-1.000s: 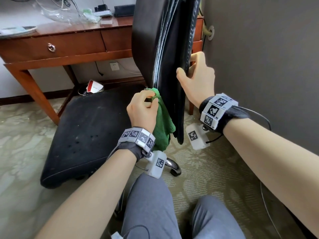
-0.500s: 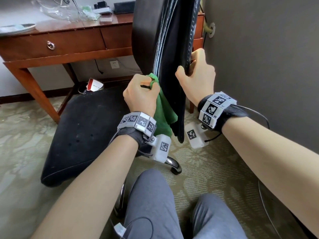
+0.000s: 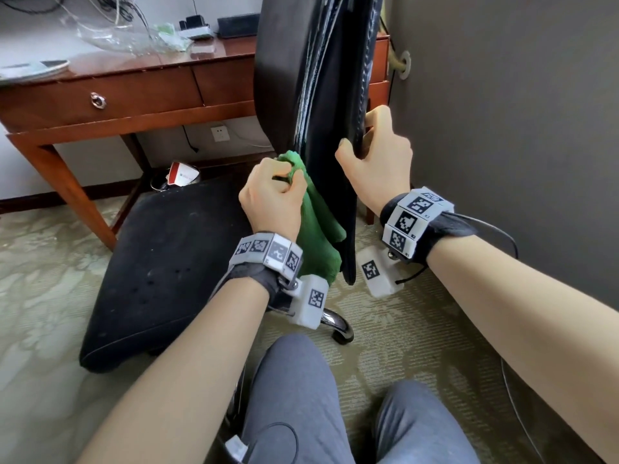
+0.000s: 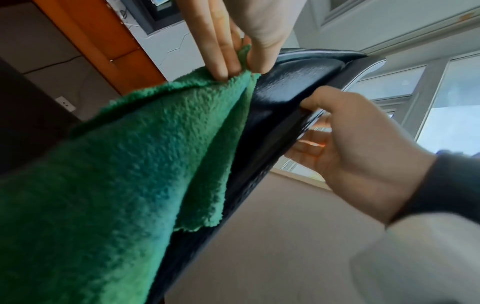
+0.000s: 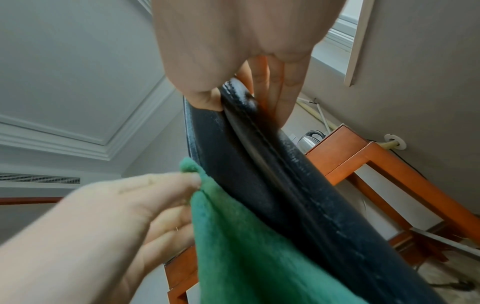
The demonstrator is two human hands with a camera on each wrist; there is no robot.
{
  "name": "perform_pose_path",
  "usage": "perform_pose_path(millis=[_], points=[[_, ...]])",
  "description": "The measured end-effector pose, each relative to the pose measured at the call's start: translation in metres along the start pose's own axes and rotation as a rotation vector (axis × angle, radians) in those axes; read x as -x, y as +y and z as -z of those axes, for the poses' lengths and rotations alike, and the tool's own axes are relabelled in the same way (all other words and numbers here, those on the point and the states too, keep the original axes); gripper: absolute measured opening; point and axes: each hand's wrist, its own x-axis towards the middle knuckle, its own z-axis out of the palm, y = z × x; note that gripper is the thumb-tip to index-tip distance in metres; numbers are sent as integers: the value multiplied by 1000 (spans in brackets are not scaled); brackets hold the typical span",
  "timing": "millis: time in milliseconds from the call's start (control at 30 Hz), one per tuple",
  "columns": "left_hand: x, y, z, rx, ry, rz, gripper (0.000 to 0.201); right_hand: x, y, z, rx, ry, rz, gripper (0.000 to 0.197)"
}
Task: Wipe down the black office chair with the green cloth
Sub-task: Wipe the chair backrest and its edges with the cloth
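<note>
The black office chair's backrest (image 3: pixel 315 95) stands edge-on in the middle of the head view, its seat (image 3: pixel 160 262) to the lower left. My left hand (image 3: pixel 274 192) grips the bunched top of the green cloth (image 3: pixel 318 226) and holds it against the backrest's left face (image 4: pixel 272 107); the rest of the cloth (image 4: pixel 116 174) hangs down. My right hand (image 3: pixel 375 159) grips the backrest's right edge (image 5: pixel 259 164), thumb on one side and fingers (image 5: pixel 283 88) behind. The cloth (image 5: pixel 246 246) also lies against the black leather in the right wrist view.
A wooden desk (image 3: pixel 140 95) with drawers stands behind the chair, with cables and clutter on top. A grey wall (image 3: pixel 502 128) is close on the right. A chrome chair-base leg (image 3: pixel 338 326) lies on the patterned carpet by my knees (image 3: pixel 294 396).
My left hand with the cloth rose along the backrest from a second ago, then came slightly lower. The right hand kept its grip on the edge.
</note>
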Motion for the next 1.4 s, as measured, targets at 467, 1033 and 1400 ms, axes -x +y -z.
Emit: perform_pose_path(millis=[467, 1033, 1400], points=[[-47, 36, 5, 3, 60, -111, 7, -1, -3, -5, 9, 27, -16, 26], [-28, 23, 2, -7, -16, 9, 14, -6, 2, -4, 66, -6, -14, 23], [-67, 53, -10, 70, 66, -139, 10, -9, 6, -7, 78, 12, 5, 25]])
